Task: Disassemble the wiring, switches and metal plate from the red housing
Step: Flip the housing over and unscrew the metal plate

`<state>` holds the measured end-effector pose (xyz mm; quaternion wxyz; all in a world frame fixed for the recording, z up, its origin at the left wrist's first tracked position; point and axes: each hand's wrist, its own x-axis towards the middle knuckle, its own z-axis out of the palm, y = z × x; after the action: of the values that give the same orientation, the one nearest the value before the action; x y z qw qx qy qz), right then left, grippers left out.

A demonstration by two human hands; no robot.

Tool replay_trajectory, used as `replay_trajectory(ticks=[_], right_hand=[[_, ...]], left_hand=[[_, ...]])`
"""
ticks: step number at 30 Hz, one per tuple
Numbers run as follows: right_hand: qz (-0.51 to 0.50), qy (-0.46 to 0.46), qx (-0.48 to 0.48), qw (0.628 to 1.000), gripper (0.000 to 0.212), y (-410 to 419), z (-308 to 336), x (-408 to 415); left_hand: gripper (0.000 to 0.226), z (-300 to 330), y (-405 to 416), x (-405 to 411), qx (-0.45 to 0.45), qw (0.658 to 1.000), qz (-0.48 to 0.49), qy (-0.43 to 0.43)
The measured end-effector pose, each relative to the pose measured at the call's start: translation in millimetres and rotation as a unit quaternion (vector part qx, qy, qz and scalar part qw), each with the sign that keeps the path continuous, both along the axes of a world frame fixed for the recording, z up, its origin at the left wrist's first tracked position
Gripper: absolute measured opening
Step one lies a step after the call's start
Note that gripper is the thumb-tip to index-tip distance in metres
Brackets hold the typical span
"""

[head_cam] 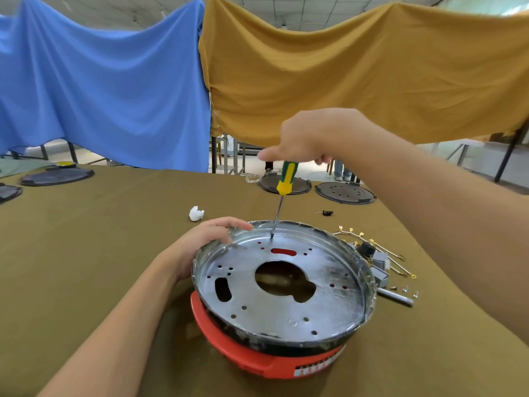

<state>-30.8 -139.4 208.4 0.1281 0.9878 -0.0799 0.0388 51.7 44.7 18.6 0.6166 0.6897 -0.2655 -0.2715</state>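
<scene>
Red housing sits near table edge, close to the person, on olive cloth. Metal plate seated in it, tilted, rim raised on near side. Screwdriver tip set at a hole near plate's far rim; green-yellow handle gripped from above by right hand. Left hand curls over plate's far-left rim, steadying. Wiring and switches lie loose on cloth just right of housing, small screws beside. Judgement: plate removal is in hand, wiring apparently out. Next move calls for firm downward pressure while turning, rim held steady.
</scene>
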Motion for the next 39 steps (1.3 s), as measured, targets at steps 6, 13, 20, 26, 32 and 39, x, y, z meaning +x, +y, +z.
replay_trajectory(ticks=[6, 13, 20, 26, 32, 39], right_hand=[[0.15, 0.031, 0.046, 0.987, 0.018, -2.9, 8.2, 11.7], [0.126, 0.026, 0.238, 0.963, 0.027, -32.1, 1.8, 8.9], [0.109, -0.015, 0.049, 0.993, 0.033, -14.5, 0.1, 18.1], [0.188, 0.037, 0.224, 0.956, 0.03, -16.3, 9.5, 2.9], [0.021, -0.001, -0.001, 1.0, 0.062, 1.5, 2.7, 6.3], [0.158, 0.059, 0.108, 0.98, 0.008, -8.0, 14.9, 10.7]], left_hand=[[0.048, 1.6, -0.4, -0.1, -0.008, 1.0, -0.004, 0.014], [0.05, 2.9, -0.8, 0.1, 0.005, 1.0, 0.003, -0.001], [0.049, 3.7, -0.6, 0.1, 0.012, 1.0, 0.014, -0.018], [0.05, 2.3, -0.1, 1.4, 0.013, 1.0, 0.015, -0.018], [0.051, 1.7, -1.0, 1.3, 0.006, 1.0, 0.013, -0.014], [0.051, 4.0, 0.0, -2.1, 0.005, 1.0, 0.014, -0.019]])
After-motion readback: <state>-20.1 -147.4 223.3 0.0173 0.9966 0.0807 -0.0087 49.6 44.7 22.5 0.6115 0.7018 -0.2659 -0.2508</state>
